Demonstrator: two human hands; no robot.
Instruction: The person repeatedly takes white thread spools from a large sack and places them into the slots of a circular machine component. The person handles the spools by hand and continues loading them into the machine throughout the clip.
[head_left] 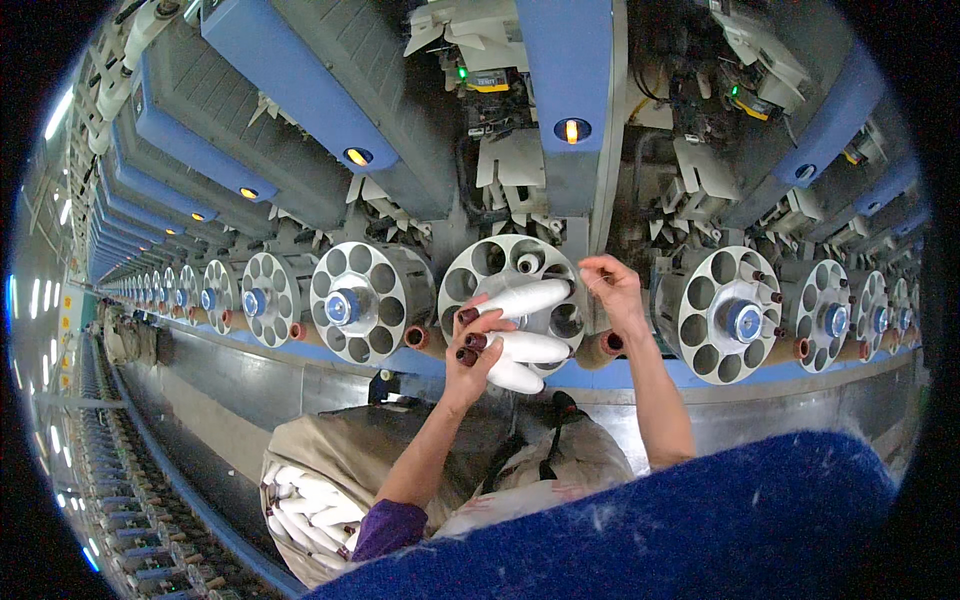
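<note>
My left hand (470, 368) is closed around the brown tube ends of three white yarn bobbins, fanned out to the right. The upper bobbin (525, 299), the middle bobbin (537, 347) and the lower bobbin (516, 376) overlap the front of a round grey magazine (509, 270) with a ring of pockets. One more bobbin (528, 262) sits in a top pocket, its tip facing me. Beside the magazine's right edge, my right hand (615, 293) is raised with thumb and fingertips pinched together. Whatever it pinches is too fine to make out.
Similar magazines (697, 315) line the machine on both sides. A cloth bag (330, 440) full of white bobbins (318, 510) hangs low at left. Brown tubes (598, 350) stick out between magazines. Blue machine panels (565, 70) rise behind. A metal ledge (300, 385) runs below.
</note>
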